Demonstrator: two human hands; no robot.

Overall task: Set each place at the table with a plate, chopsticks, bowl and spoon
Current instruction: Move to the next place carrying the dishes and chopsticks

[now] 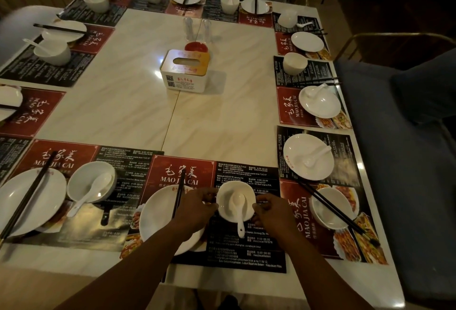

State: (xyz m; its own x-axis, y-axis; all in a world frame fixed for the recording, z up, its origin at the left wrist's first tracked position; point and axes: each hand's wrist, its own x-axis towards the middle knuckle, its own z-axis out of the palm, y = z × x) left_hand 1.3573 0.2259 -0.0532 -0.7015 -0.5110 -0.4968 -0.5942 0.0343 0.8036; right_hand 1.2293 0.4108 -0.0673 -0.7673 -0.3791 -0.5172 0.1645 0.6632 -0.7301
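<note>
A white bowl [225,192] with a white spoon [239,213] in it sits on the paper placemat [246,248] in front of me. My left hand [197,207] grips the bowl's left rim and my right hand [272,211] grips its right rim. To the bowl's left lies a white plate [156,215] with black chopsticks [178,196] across it. The place at the near left has a plate [32,198], chopsticks [28,194], bowl [84,181] and spoon [90,194].
More placemats with white plates, bowls, spoons and chopsticks ring the marble table [128,102]. A tissue box [185,70] stands in the middle, two clear shakers [197,29] behind it. Blue chairs [399,161] line the right side.
</note>
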